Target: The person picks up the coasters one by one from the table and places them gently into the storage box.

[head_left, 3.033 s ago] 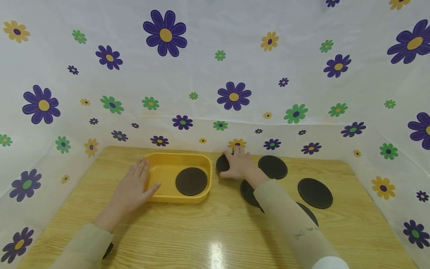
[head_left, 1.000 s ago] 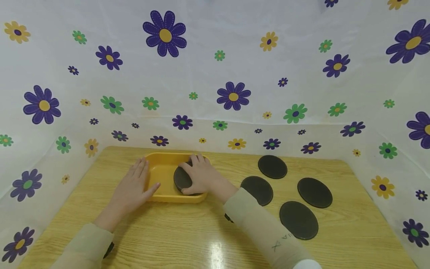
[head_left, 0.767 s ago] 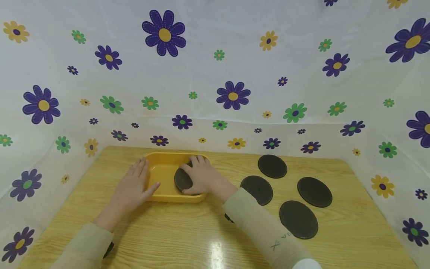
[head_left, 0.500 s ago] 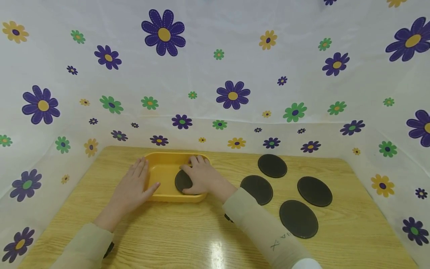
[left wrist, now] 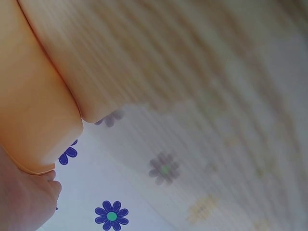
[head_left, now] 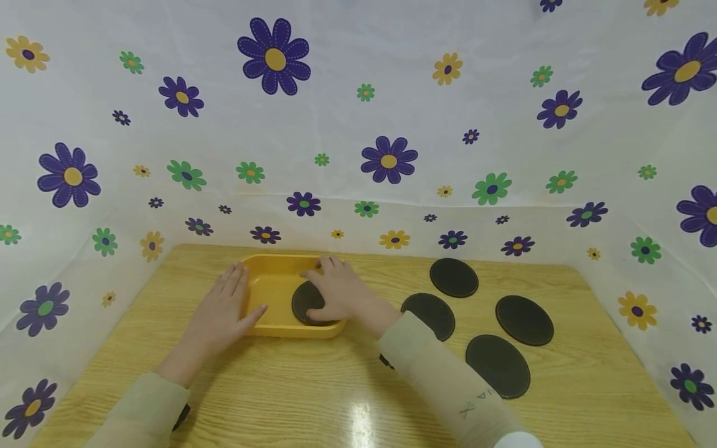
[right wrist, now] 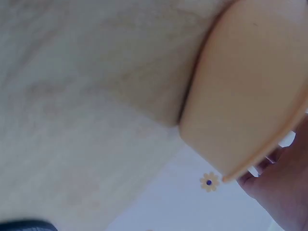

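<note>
A yellow rectangular tray stands near the back of the table. My left hand rests along its left end, fingers straight and thumb over the front rim. Inside the tray's right half lies a round black coaster, partly hidden under my right hand. The right hand's fingers are spread loosely over the coaster, thumb above its front part, gripping nothing. In the left wrist view the tray's side shows beside the hand. The right wrist view has fingers reaching over the tray's rim.
Several more black coasters lie flat to the right: one at the back, one by the right forearm, one farther right and one nearer. A white flower-print sheet hangs behind the wooden table and at both sides.
The right hand has carried a coaster from the table, right of the tray, leftward into the tray and let go of it there. The left hand has stayed in place.
</note>
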A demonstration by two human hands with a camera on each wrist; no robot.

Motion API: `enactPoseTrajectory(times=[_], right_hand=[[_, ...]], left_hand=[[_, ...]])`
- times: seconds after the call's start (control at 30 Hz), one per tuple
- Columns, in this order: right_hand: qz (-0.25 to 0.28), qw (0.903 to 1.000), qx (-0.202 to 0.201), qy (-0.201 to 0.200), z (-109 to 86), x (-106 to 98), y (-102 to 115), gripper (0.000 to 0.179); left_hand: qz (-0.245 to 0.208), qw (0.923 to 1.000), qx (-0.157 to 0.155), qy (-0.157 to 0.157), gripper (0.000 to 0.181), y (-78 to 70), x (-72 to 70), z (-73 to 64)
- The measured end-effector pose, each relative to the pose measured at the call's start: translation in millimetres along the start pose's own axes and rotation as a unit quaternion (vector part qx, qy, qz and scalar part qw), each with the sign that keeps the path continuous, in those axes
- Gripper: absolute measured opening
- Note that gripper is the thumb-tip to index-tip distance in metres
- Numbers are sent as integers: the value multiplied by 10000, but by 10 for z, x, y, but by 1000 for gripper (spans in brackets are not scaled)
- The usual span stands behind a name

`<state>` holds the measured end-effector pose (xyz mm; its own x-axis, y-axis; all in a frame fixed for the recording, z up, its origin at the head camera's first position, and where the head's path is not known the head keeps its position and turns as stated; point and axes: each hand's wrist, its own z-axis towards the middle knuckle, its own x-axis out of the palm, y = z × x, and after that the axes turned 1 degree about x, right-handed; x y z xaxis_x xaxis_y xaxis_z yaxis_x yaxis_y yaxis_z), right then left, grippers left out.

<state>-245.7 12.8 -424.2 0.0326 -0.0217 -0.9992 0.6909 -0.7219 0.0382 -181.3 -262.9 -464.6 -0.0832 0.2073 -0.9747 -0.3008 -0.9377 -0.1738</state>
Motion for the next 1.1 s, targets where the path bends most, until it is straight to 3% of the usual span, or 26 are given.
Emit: enactPoseTrajectory(times=[0.27,0.57,0.87,1.1], right_hand=[[114,9998,-101,-155,-138,-203,-81,76],[-11,9995,-133,-274,-419,-413,-233,76],[-372,9980,-49,-506,-719,-424,-460,77],[-568,9972,222,-437,-953,-390,-615,75]], left_hand=[[-40,10000,19,-39,93,-9,-13,-1],[-34,10000,18,-20,92,-6,-9,-3],[-44,9999,75,-149,92,-18,-10,-13],[-26,10000,25,-24,92,-23,-16,-7]])
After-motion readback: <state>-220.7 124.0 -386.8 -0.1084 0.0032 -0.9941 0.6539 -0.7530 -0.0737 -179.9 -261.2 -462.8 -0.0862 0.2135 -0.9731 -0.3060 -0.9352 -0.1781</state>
